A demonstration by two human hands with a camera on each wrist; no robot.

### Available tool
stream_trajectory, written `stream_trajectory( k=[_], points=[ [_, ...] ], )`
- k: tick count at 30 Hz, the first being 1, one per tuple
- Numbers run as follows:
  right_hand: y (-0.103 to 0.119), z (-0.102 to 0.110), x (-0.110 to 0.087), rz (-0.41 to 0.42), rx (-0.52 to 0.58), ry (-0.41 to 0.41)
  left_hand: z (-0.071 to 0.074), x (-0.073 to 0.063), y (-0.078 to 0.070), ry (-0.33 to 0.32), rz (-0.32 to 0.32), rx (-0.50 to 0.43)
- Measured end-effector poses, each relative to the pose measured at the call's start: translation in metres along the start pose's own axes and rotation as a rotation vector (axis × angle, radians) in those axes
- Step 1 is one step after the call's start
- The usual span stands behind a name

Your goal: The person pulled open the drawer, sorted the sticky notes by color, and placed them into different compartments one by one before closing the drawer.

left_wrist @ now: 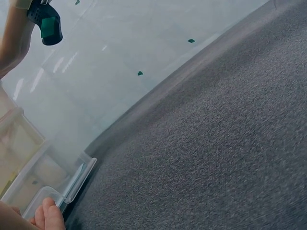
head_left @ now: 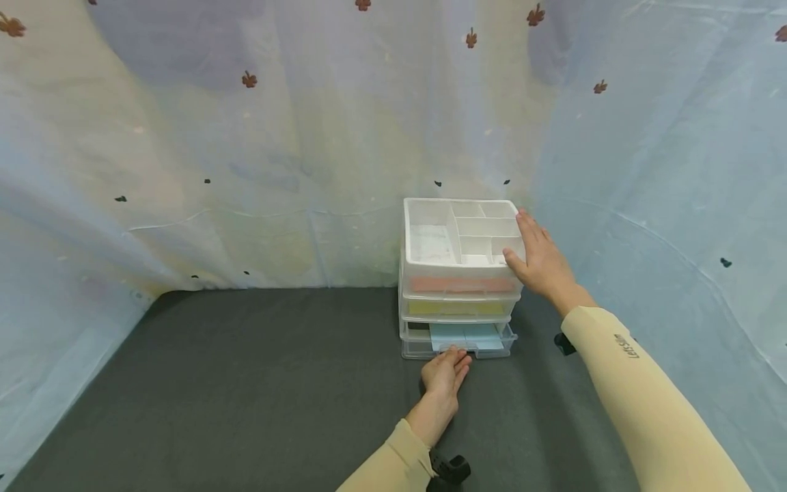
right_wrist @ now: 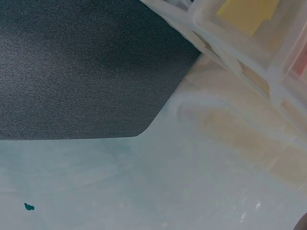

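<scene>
A white drawer organizer (head_left: 402,273) with a compartmented top tray stands near the back wall in the head view. Its clear bottom drawer (head_left: 418,350) juts out, and light blue paper (head_left: 467,336) lies inside. My left hand (head_left: 443,376) touches the front of that drawer with its fingertips, the fingers nearly straight; in the left wrist view the fingers (left_wrist: 50,215) lie against the clear plastic. My right hand (head_left: 544,263) rests on the tray's right side, fingers extended along it and thumb at the front corner. Only a sliver of that hand appears in the right wrist view.
Orange sheets (head_left: 461,284) show through the upper drawer and yellow sheets (head_left: 455,309) through the middle one, both pushed in. A dark grey tabletop (head_left: 246,383) spreads out to the left. Pale patterned sheeting (head_left: 307,137) hangs behind and at the sides.
</scene>
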State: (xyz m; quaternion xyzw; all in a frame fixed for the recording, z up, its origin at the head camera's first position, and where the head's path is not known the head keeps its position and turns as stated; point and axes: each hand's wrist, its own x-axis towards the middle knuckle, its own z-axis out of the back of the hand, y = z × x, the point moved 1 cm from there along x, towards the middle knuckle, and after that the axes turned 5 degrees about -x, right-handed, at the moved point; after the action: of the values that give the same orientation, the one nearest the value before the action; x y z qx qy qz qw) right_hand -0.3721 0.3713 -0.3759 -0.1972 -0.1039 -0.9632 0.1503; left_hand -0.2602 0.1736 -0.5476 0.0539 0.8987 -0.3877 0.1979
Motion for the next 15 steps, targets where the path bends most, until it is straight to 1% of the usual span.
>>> stream_trajectory(
  k=[7,15],
  points=[
    [0.0001,0.0001,0.0008,0.000,0.011,-0.007,-0.0016,0.0048,-0.0038,0.001,-0.001,0.008],
    [0.0001,-0.0004,0.0002,-0.002,0.017,-0.008,-0.0045,0.0088,-0.0046,0.003,0.006,0.002]
  ],
)
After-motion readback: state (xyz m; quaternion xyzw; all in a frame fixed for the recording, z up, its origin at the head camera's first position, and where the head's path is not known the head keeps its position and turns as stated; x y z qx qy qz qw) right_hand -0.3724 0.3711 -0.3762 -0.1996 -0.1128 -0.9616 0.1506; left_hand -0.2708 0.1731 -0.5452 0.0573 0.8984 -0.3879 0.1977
